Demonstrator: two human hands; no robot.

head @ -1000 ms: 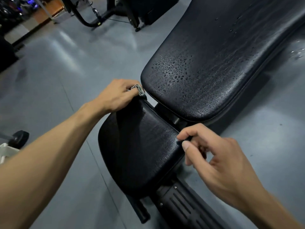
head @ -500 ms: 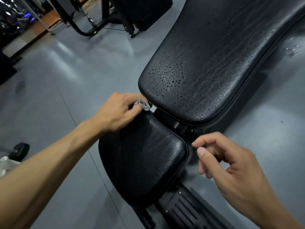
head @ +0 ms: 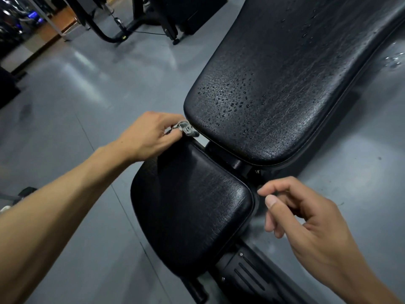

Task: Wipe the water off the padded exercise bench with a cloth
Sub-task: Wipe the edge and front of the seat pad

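The black padded bench has a small seat pad [head: 192,205] near me and a long back pad [head: 285,84] beyond it. Water droplets [head: 236,104] bead on the near end of the back pad. My left hand [head: 149,134] grips a small bunched grey cloth [head: 185,128] at the far left corner of the seat pad, right by the gap between the pads. My right hand [head: 306,220] hovers just off the seat pad's right edge with fingers loosely curled, holding nothing.
The black bench frame [head: 247,279] runs below the seat. The grey gym floor [head: 65,95] surrounds the bench, with a wet patch [head: 392,60] at right. A black machine base with cables [head: 135,23] stands at the back left.
My left hand with the cloth slid along the seat pad's far edge toward the gap. My right hand came off the seat pad's right corner and moved slightly away.
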